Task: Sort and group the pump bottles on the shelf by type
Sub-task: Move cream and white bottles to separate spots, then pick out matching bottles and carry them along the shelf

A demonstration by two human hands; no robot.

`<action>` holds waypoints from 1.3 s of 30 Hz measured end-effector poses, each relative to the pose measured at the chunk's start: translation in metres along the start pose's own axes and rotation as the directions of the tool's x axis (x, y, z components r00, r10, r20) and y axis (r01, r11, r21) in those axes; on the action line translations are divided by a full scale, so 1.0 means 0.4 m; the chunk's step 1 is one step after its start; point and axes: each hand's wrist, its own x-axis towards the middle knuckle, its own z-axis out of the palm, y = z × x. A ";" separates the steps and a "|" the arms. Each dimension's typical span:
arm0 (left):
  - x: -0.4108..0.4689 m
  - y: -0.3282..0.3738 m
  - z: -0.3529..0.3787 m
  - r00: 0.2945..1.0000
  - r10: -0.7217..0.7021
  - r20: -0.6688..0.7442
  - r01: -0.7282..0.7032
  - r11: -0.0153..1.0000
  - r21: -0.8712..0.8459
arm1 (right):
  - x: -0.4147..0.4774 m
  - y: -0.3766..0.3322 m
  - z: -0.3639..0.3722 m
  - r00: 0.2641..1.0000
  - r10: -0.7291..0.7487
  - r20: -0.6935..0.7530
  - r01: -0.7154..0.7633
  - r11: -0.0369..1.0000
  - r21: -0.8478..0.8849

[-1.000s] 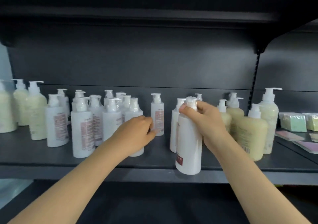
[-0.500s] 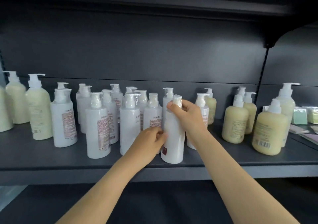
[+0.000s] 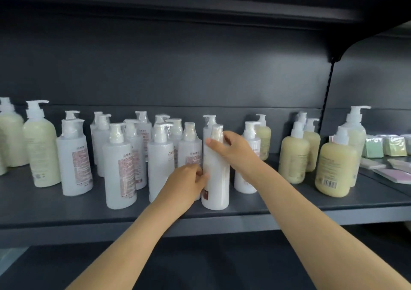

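Reaching onto a dark grey shelf [image 3: 289,207], a person works among pump bottles that stand upright across its width. A crowd of white pump bottles [image 3: 120,167] with red-printed labels fills the stretch from nine o'clock to the centre of the frame. Cream-coloured pump bottles [image 3: 41,151] stand at the far nine o'clock end, and more cream bottles [image 3: 293,158] stand at three o'clock, well apart from the white crowd. One lone cream bottle [image 3: 263,140] sits at the back, just at two o'clock of the hands.

The right hand [image 3: 235,150] wraps its thumb and fingers around the neck and shoulder of a tall white bottle [image 3: 216,185], which stands at the front edge of the shelf near the frame's centre, on the three o'clock side of the white crowd. The left hand [image 3: 184,185], at eight o'clock of that bottle, has its fingers curled and its thumb touching the bottle's side. Whether it actually grips this bottle or the one behind it cannot be told.

Small green packets [image 3: 374,149] lie on the neighbouring shelf at far three o'clock.
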 end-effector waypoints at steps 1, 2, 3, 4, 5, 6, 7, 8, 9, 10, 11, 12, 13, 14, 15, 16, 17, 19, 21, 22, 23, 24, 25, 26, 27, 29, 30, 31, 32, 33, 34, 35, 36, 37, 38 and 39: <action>-0.001 0.002 -0.006 1.000 -0.007 0.010 0.007 0.999 0.031 | -0.003 -0.009 -0.011 0.999 0.005 0.038 -0.003 0.999 -0.041; -0.004 0.005 -0.011 1.000 -0.012 0.017 0.011 0.997 0.074 | -0.010 -0.018 -0.022 0.997 0.012 0.081 -0.003 0.995 -0.101; -0.008 0.011 -0.018 1.000 -0.014 0.022 0.011 0.992 0.124 | -0.018 -0.026 -0.038 0.993 0.018 0.114 0.002 0.984 -0.176; -0.014 0.020 -0.025 0.999 -0.017 0.027 0.012 0.985 0.173 | -0.029 -0.031 -0.057 0.990 0.029 0.142 0.008 0.968 -0.250; -0.022 0.033 -0.031 1.000 -0.019 0.025 0.013 0.978 0.210 | -0.045 -0.037 -0.081 0.986 0.040 0.163 0.013 0.950 -0.313; -0.032 0.050 -0.037 1.000 -0.020 0.021 0.015 0.972 0.236 | -0.064 -0.044 -0.108 0.982 0.053 0.183 0.018 0.929 -0.371; -0.042 0.069 -0.041 1.000 -0.018 0.018 0.013 0.965 0.261 | -0.086 -0.050 -0.139 0.975 0.063 0.211 0.032 0.909 -0.417; -0.054 0.092 -0.043 1.000 -0.014 0.021 0.008 0.956 0.292 | -0.110 -0.054 -0.173 0.966 0.073 0.247 0.055 0.880 -0.472; -0.065 0.118 -0.042 1.000 -0.009 0.029 -0.001 0.945 0.327 | -0.134 -0.054 -0.210 0.952 0.090 0.291 0.087 0.836 -0.541; -0.075 0.147 -0.040 0.999 -0.004 0.039 -0.010 0.932 0.363 | -0.155 -0.056 -0.247 0.935 0.112 0.337 0.124 0.786 -0.606; -0.083 0.179 -0.040 0.999 -0.001 0.054 -0.021 0.916 0.402 | -0.175 -0.059 -0.284 0.920 0.133 0.368 0.157 0.737 -0.658; -0.092 0.215 -0.037 0.998 0.000 0.070 -0.030 0.901 0.433 | -0.196 -0.058 -0.323 0.908 0.157 0.389 0.178 0.696 -0.696; -0.100 0.253 -0.033 0.996 -0.002 0.084 -0.037 0.890 0.454 | -0.217 -0.057 -0.362 0.900 0.181 0.397 0.191 0.653 -0.732; -0.106 0.291 -0.029 0.996 0.003 0.090 -0.044 0.883 0.467 | -0.235 -0.055 -0.401 0.898 0.205 0.389 0.198 0.600 -0.775; -0.109 0.327 -0.026 0.996 0.020 0.090 -0.061 0.875 0.481 | -0.251 -0.055 -0.439 0.902 0.216 0.373 0.207 0.543 -0.814; -0.110 0.362 -0.024 0.995 0.041 0.092 -0.081 0.861 0.502 | -0.264 -0.056 -0.475 0.906 0.229 0.355 0.208 0.489 -0.847; -0.109 0.397 -0.022 0.994 0.060 0.092 -0.099 0.845 0.526 | -0.275 -0.057 -0.511 0.912 0.233 0.339 0.210 0.446 -0.870; -0.103 0.461 -0.021 0.992 0.077 0.095 -0.118 0.815 0.568 | -0.294 -0.069 -0.577 0.927 0.230 0.298 0.199 0.374 -0.906; -0.088 0.521 -0.026 0.991 0.082 0.101 -0.126 0.794 0.595 | -0.306 -0.087 -0.640 0.940 0.209 0.269 0.199 0.304 -0.932; -0.077 0.549 -0.031 0.991 0.090 0.098 -0.131 0.784 0.606 | -0.307 -0.096 -0.671 0.948 0.190 0.257 0.198 0.281 -0.939; -0.064 0.574 -0.037 0.990 0.101 0.095 -0.138 0.777 0.615 | -0.305 -0.103 -0.700 0.955 0.165 0.247 0.197 0.268 -0.943; -0.050 0.597 -0.041 0.990 0.112 0.091 -0.145 0.771 0.620 | -0.300 -0.108 -0.727 0.961 0.142 0.235 0.194 0.257 -0.947; -0.033 0.616 -0.044 0.989 0.120 0.089 -0.149 0.767 0.624 | -0.292 -0.111 -0.751 0.967 0.115 0.225 0.192 0.244 -0.950; -0.015 0.633 -0.046 0.989 0.123 0.087 -0.151 0.765 0.627 | -0.282 -0.114 -0.771 0.972 0.097 0.213 0.186 0.232 -0.955; 0.005 0.646 -0.045 0.988 0.124 0.086 -0.151 0.760 0.632 | -0.270 -0.114 -0.788 0.977 0.077 0.198 0.177 0.222 -0.959; 0.053 0.667 -0.037 0.987 0.139 0.086 -0.161 0.747 0.645 | -0.238 -0.111 -0.816 0.984 0.040 0.172 0.160 0.210 -0.964; 0.073 0.674 -0.031 0.985 0.145 0.089 -0.168 0.741 0.651 | -0.221 -0.109 -0.825 0.987 0.026 0.161 0.152 0.210 -0.966; 0.102 0.679 -0.020 0.984 0.156 0.089 -0.176 0.737 0.653 | -0.198 -0.103 -0.836 0.989 0.007 0.151 0.146 0.212 -0.966; 0.134 0.681 -0.009 0.983 0.163 0.087 -0.179 0.734 0.655 | -0.171 -0.096 -0.847 0.990 -0.006 0.144 0.142 0.218 -0.966; 0.168 0.680 0.004 0.982 0.169 0.084 -0.182 0.732 0.656 | -0.142 -0.088 -0.857 0.990 -0.015 0.140 0.140 0.221 -0.965; 0.202 0.678 0.017 0.981 0.174 0.085 -0.186 0.727 0.660 | -0.112 -0.081 -0.863 0.990 -0.018 0.138 0.139 0.219 -0.966; 0.238 0.672 0.031 0.979 0.185 0.086 -0.195 0.720 0.666 | -0.084 -0.073 -0.869 0.990 -0.028 0.138 0.140 0.215 -0.966; 0.277 0.666 0.045 0.976 0.201 0.084 -0.205 0.711 0.673 | -0.053 -0.064 -0.874 0.990 -0.042 0.132 0.138 0.213 -0.967; 0.318 0.658 0.056 0.973 0.217 0.081 -0.213 0.702 0.680 | -0.019 -0.056 -0.880 0.990 -0.059 0.126 0.136 0.216 -0.967; 0.358 0.652 0.066 0.972 0.222 0.080 -0.215 0.696 0.685 | 0.016 -0.048 -0.885 0.991 -0.068 0.120 0.132 0.227 -0.965; 0.397 0.646 0.074 0.972 0.220 0.083 -0.216 0.695 0.686 | 0.052 -0.040 -0.891 0.991 -0.072 0.113 0.127 0.236 -0.963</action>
